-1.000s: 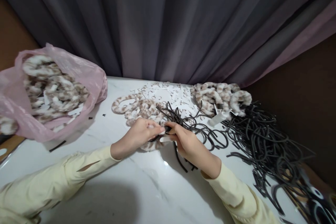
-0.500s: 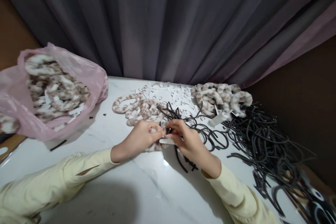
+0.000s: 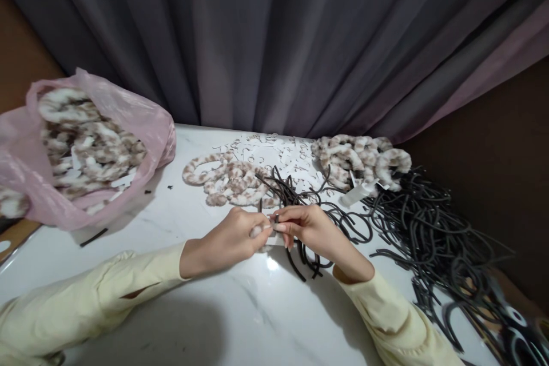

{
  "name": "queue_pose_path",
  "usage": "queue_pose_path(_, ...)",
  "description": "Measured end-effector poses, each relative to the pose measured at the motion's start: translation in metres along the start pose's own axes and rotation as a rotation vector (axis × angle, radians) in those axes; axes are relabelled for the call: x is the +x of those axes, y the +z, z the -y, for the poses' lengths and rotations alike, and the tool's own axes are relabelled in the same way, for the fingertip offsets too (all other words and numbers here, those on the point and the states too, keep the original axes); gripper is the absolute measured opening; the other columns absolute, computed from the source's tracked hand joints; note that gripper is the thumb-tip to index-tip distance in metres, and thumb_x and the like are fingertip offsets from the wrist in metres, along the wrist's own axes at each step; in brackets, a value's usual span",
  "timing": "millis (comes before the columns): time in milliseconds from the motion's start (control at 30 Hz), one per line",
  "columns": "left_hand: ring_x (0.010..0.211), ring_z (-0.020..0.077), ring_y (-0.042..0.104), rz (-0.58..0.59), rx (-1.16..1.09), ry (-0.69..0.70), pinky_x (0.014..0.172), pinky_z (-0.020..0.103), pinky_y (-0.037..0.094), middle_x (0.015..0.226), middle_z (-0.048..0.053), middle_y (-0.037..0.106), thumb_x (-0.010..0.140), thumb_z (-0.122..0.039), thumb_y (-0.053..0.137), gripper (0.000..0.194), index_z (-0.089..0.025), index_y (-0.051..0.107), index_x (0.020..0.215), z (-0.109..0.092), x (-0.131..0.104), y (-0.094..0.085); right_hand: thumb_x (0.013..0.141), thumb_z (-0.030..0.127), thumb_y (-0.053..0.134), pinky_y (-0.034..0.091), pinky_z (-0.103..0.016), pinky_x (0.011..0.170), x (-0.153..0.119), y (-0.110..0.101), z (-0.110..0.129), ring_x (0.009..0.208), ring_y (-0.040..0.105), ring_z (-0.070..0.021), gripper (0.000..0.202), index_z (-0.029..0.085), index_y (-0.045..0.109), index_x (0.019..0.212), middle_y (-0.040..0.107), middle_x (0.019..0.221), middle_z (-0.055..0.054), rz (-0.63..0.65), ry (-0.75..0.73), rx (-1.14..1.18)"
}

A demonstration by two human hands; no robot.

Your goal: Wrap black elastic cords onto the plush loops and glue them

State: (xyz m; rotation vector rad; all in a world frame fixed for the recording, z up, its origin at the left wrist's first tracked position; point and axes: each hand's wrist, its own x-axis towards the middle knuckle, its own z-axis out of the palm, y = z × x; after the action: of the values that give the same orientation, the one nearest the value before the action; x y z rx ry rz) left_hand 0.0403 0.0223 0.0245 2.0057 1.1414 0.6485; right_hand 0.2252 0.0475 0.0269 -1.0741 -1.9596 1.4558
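Both hands at work above the middle of the white marbled table (image 3: 206, 309), fingertips meeting. Left hand (image 3: 234, 237): closed, a brown-and-white fluffy band (image 3: 257, 231) gripped between thumb and fingers. Right hand (image 3: 309, 229): fingers pinched around a short black cord end (image 3: 277, 218), held upright beside the band. Band largely hidden by the hands; whether the cord is inside it cannot be told. A white tag (image 3: 275, 241) seen just under the fingertips.

Beyond the hands, flat fluffy loops (image 3: 235, 178) are heaped; loose black cords (image 3: 300, 189) are spread to their right. White scraps (image 3: 278, 154) are strewn toward the far edge, along which a grey curtain (image 3: 235, 40) is hung. Fluffy rings (image 3: 343, 157) are piled toward the far right corner, a white tube (image 3: 355, 193) lying just in front. Along the right edge, a large tangle of black cords (image 3: 420, 223). By the left edge, an open pink bag (image 3: 158, 126) is filled with more rings (image 3: 98, 148); a cut cord piece (image 3: 93, 237) lies in front.
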Motion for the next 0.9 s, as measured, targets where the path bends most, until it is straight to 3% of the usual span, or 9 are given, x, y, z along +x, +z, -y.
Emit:
queue_pose_path(167,0.047,0.0097,0.042,0.068,0.254,0.214,0.049,0.023,0.028,0.055,0.000,0.051,0.088,-0.019,0.037,0.026,-0.015,0.056,0.070,0.004,-0.005,0.007,0.062,0.054,0.070,0.051,-0.024,0.053,0.000,-0.001,0.002,0.049,0.061,-0.0139,0.042,0.013,0.062,0.068,0.062,0.051,-0.001,0.099,0.270,0.242)
queue_pose_path(400,0.050,0.0148,0.048,0.044,0.614,0.626,0.050,0.027,0.038,0.056,0.004,0.054,0.089,-0.010,0.030,0.027,-0.011,0.055,0.081,0.020,-0.009,0.018,0.068,0.047,0.068,0.046,-0.019,0.042,-0.001,-0.007,0.003,0.043,0.059,-0.0119,0.036,0.011,0.065,0.069,0.062,0.049,-0.002,0.250,0.342,0.196)
queue_pose_path(467,0.052,0.0168,0.051,-0.016,0.707,0.782,0.049,0.029,0.041,0.057,0.006,0.056,0.088,-0.008,0.030,0.026,-0.008,0.055,0.094,0.027,-0.006,0.018,0.069,0.041,0.068,0.046,-0.020,0.042,-0.002,-0.007,0.001,0.042,0.058,-0.0123,0.030,0.011,0.065,0.071,0.061,0.046,0.000,0.231,0.361,0.167)
queue_pose_path(567,0.056,0.0184,0.054,-0.092,0.716,0.914,0.051,0.031,0.045,0.061,0.009,0.059,0.089,-0.007,0.029,0.029,-0.006,0.053,0.104,0.036,0.002,0.016,0.072,0.032,0.066,0.050,-0.023,0.044,-0.005,-0.002,-0.007,0.043,0.060,-0.0147,0.021,0.012,0.065,0.077,0.060,0.046,0.000,0.069,0.318,0.130)
queue_pose_path(667,0.064,0.0183,0.056,-0.047,0.527,0.762,0.059,0.031,0.047,0.072,0.011,0.063,0.091,-0.012,0.029,0.028,-0.008,0.054,0.103,0.035,0.008,0.014,0.078,0.023,0.057,0.054,-0.027,0.051,-0.013,0.007,-0.015,0.050,0.064,-0.0166,0.013,0.014,0.065,0.082,0.067,0.060,-0.004,-0.172,0.080,-0.055)
queue_pose_path(733,0.073,0.0171,0.057,0.015,0.294,0.507,0.066,0.029,0.047,0.085,0.010,0.064,0.092,-0.019,0.034,0.024,-0.012,0.054,0.103,0.029,0.009,0.013,0.082,0.015,0.050,0.056,-0.028,0.059,-0.022,0.015,-0.022,0.064,0.067,-0.0179,0.015,0.017,0.065,0.085,0.070,0.079,-0.007,-0.338,-0.146,-0.280)
queue_pose_path(800,0.072,0.0149,0.057,0.116,0.053,0.236,0.064,0.025,0.045,0.085,0.006,0.063,0.091,-0.026,0.039,0.023,-0.014,0.053,0.103,0.020,0.008,0.015,0.084,0.009,0.043,0.056,-0.028,0.069,-0.033,0.022,-0.031,0.081,0.068,-0.0190,0.023,0.018,0.062,0.094,0.069,0.094,-0.008,-0.469,-0.337,-0.497)
queue_pose_path(900,0.060,0.0116,0.053,0.252,-0.199,-0.024,0.056,0.021,0.040,0.073,0.002,0.061,0.089,-0.033,0.040,0.024,-0.015,0.056,0.094,0.008,0.007,0.022,0.087,0.008,0.039,0.056,-0.027,0.069,-0.047,0.030,-0.047,0.081,0.068,-0.0179,0.030,0.019,0.053,0.111,0.069,0.097,-0.009,-0.570,-0.413,-0.708)
